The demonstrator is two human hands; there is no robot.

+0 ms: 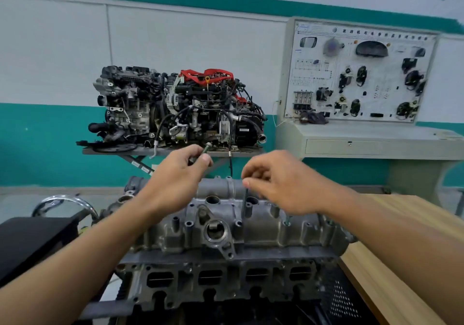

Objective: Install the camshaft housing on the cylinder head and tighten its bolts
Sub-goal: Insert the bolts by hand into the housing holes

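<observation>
The grey cast camshaft housing (226,221) lies on top of the cylinder head (226,279) in the lower middle of the head view. My left hand (175,176) hovers above its left end and grips a few bolts (206,148), one head sticking up past my fingers. My right hand (278,181) is above the housing's middle and pinches a long dark bolt (244,201) that hangs straight down, its lower end at a bolt boss. Another bolt (287,220) stands in a hole further right.
A wooden bench (401,244) runs along the right. A black block (32,244) and a chrome ring (65,202) sit at the left. Behind stand a complete engine (175,108) on a stand and a training panel (361,73).
</observation>
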